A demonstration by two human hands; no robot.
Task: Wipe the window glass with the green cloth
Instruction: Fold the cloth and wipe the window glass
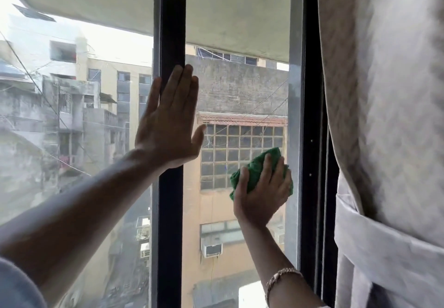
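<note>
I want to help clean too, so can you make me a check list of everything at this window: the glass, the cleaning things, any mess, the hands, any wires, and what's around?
Surface: right window pane fairly clear; left pane looks hazy.
Job's things: green cloth, bunched, pressed on the right pane near its right edge.
Clutter: nothing seen.
Hands: right hand presses the cloth to the glass; left hand lies flat and open across the dark centre frame.
Cables: thin wires outside, beyond the glass; none indoors.
Surroundings: pale curtain tied back at right; buildings outside.
</note>
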